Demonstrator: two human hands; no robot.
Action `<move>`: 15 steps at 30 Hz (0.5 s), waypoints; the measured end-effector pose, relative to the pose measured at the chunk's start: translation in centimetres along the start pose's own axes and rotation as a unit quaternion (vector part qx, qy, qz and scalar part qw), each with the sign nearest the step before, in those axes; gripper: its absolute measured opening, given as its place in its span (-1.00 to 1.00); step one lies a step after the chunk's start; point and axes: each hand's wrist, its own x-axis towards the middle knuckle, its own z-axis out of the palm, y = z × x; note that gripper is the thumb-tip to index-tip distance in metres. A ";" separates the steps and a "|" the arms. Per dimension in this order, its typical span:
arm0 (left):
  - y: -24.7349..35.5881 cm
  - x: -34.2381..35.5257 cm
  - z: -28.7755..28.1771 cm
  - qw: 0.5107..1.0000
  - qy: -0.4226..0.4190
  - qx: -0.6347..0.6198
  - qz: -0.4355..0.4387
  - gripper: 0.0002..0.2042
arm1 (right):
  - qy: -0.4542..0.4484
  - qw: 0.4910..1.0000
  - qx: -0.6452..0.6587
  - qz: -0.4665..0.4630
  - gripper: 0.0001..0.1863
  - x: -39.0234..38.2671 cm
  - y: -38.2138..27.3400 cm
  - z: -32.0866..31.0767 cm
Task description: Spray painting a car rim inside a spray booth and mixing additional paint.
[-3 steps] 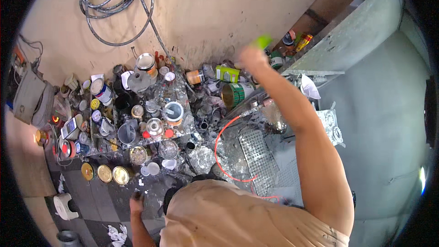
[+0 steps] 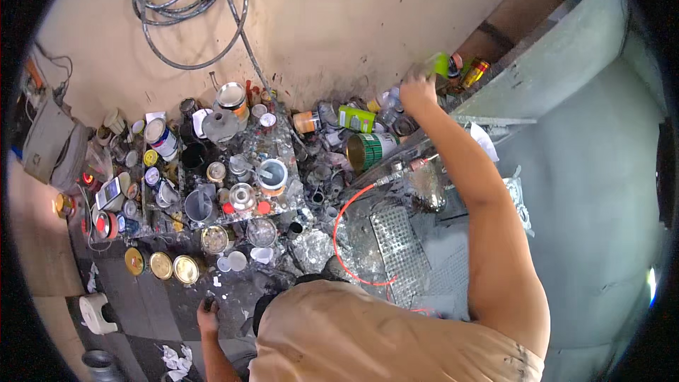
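Observation:
My right arm stretches far forward to the clutter along the wall. In my right hand (image 2: 419,88) is a bright green object (image 2: 440,64), smeared by motion, its kind unclear. It is beside a yellow-and-red can (image 2: 474,73) and above a tipped green-and-white tin (image 2: 368,150). A lime-green rectangular can (image 2: 356,119) lies to the left of that hand. My left hand (image 2: 207,317) hangs low at the left, over the dark floor, with its fingers curled. Something small and dark shows at its fingertips, too indistinct to name. Several round tins (image 2: 186,269) stand beyond it.
A paint-spattered table (image 2: 286,145) on the left bears cups, tins and a grey tub (image 2: 273,174). An orange-red hose (image 2: 337,226) curves past a perforated metal plate (image 2: 399,251). A grey panel (image 2: 544,64) slants along the right. A white stool (image 2: 97,313) is at the lower left.
My right hand has moved to the right with the green object, closer to the yellow-and-red can. The whole view has shifted slightly. My left hand has hardly moved.

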 end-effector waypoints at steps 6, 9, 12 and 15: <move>-12.9 -6.4 -1.7 0.989 -0.105 -0.055 -0.092 -0.80 | -0.296 0.808 0.486 -0.154 -0.54 -14.9 -10.4 -2.8; -14.0 -5.7 1.2 0.985 -0.161 0.020 -0.055 -0.63 | -0.273 0.739 0.610 -0.084 -0.59 -22.1 -12.6 -3.0; -12.1 -4.4 2.4 0.929 -0.244 0.258 0.103 -0.72 | -0.095 0.637 0.717 0.268 -0.67 -25.3 -11.0 -1.5; -10.1 -4.4 3.0 0.798 -0.288 0.471 0.243 -0.78 | 0.067 0.502 0.747 0.430 -0.69 -23.9 -5.5 3.7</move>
